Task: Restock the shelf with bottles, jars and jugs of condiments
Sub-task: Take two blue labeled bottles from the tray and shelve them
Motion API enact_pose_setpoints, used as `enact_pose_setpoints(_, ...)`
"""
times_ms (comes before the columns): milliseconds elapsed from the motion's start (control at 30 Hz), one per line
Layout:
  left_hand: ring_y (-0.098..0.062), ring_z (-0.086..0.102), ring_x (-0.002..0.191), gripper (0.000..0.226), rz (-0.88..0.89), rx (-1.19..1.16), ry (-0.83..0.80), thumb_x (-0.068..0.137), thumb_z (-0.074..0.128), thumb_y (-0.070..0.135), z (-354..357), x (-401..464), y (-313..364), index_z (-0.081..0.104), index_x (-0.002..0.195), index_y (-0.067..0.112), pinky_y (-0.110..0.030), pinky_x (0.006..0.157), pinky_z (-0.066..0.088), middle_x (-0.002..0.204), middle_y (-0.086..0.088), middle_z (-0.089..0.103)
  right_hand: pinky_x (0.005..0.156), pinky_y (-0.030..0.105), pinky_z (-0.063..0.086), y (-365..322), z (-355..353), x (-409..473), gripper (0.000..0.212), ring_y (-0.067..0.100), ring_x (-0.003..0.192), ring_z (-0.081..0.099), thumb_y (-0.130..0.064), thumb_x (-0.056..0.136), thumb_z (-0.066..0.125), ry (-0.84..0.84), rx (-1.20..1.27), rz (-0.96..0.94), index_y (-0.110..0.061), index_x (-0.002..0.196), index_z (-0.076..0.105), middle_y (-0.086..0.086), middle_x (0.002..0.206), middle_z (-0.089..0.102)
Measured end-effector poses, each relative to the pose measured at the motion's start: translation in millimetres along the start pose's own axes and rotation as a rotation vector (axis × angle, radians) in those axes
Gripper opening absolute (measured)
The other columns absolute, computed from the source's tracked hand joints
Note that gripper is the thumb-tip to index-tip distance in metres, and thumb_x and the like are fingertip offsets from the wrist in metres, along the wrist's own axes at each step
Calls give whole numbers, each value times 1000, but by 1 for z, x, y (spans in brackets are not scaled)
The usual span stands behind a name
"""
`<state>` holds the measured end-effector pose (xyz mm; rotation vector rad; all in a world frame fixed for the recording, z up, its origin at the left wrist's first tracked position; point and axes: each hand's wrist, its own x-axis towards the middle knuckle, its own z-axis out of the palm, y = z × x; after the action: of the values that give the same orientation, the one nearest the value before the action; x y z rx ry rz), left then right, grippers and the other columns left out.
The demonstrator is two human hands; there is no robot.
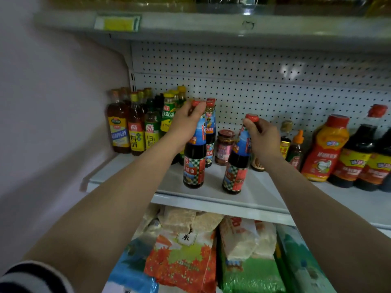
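My left hand (186, 123) grips the neck of a dark sauce bottle (194, 163) with a red cap and a blue-and-checked label; its base stands near the front of the white shelf (260, 195). My right hand (264, 136) grips the neck of a matching bottle (236, 172), which leans slightly left with its base at the shelf surface. Two more of the same bottles (210, 132) stand upright just behind the left one.
Cooking wine and vinegar bottles (135, 127) crowd the shelf's left end. A small jar (224, 148) stands behind the held bottles. A red squeeze bottle (325, 149) and dark soy bottles (364, 157) fill the right. Bags of rice (190, 256) lie on the shelf below.
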<state>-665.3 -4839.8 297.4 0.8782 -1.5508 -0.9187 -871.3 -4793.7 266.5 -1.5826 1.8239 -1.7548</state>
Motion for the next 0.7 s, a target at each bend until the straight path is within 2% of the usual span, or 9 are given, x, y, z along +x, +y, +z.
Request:
enact_pose_setpoints(67, -11, 66, 103, 28, -13, -18, -13, 101, 52, 41, 4, 8, -9, 60, 121, 24, -31, 89, 55, 112, 6, 67, 64, 34, 48, 2, 1, 0, 30, 16, 72, 63, -44, 97, 59, 23, -11, -12, -15, 96, 68, 1, 79, 67)
enact_pose_setpoints(133, -14, 66, 105, 25, -24, -29, -33, 100, 53, 43, 8, 15, -19, 61, 118, 27, -37, 93, 55, 111, 6, 68, 61, 26, 43, 4, 2, -5, 26, 10, 70, 59, -43, 97, 60, 7, -49, -24, -18, 98, 65, -1, 81, 65)
enact_pose_setpoints(200, -14, 66, 106, 18, -36, -40, -68, 100, 54, 43, 12, 21, -27, 60, 113, 31, -41, 97, 54, 112, 5, 67, 64, 23, 48, 15, 5, -14, 26, 8, 80, 63, -44, 95, 64, -61, -96, 5, -20, 105, 63, -4, 89, 66)
enact_pose_setpoints(300, -16, 64, 106, 15, -48, -33, -65, 99, 54, 44, 17, 31, -40, 59, 109, 34, -45, 97, 53, 112, 3, 66, 85, 41, 58, 42, 9, -36, 60, 13, 96, 69, -67, 79, 68, -131, -40, 49, -21, 116, 67, -7, 102, 73)
enact_pose_setpoints(367, -18, 64, 106, 16, -51, -39, -37, 98, 55, 46, 20, 38, -47, 60, 108, 35, -46, 96, 53, 114, 3, 66, 87, 45, 57, 59, 11, -46, 63, 12, 98, 69, -68, 71, 73, -137, -15, 77, -26, 117, 68, -9, 104, 73)
enact_pose_setpoints(500, -19, 63, 105, 22, -44, -55, -9, 98, 56, 44, 29, 51, -55, 60, 111, 26, -44, 94, 52, 110, 1, 65, 96, 43, 54, 78, 17, -55, 52, 10, 108, 63, -38, 74, 86, -194, 8, 180, -36, 119, 61, -9, 115, 70)
enact_pose_setpoints(533, -19, 63, 104, 23, -39, -57, 9, 97, 56, 44, 31, 54, -57, 60, 111, 26, -43, 93, 52, 106, 4, 64, 97, 43, 54, 81, 19, -56, 55, 9, 110, 62, -38, 72, 88, -224, 12, 197, -38, 119, 59, -10, 116, 69)
enact_pose_setpoints(633, -12, 59, 94, 27, -46, -61, 58, 97, 58, 42, 37, 62, -61, 61, 115, 22, -30, 80, 49, 96, 12, 59, 96, 48, 55, 97, 27, -55, 67, 12, 111, 63, -57, 60, 86, -261, 20, 242, -42, 119, 59, -10, 116, 69)
enact_pose_setpoints(700, -8, 56, 90, 30, -42, -45, 84, 97, 58, 42, 41, 62, -61, 61, 119, 22, -25, 72, 42, 98, 9, 59, 94, 47, 56, 105, 33, -55, 64, 12, 107, 66, -53, 62, 86, -253, 36, 253, -46, 118, 56, -9, 115, 70)
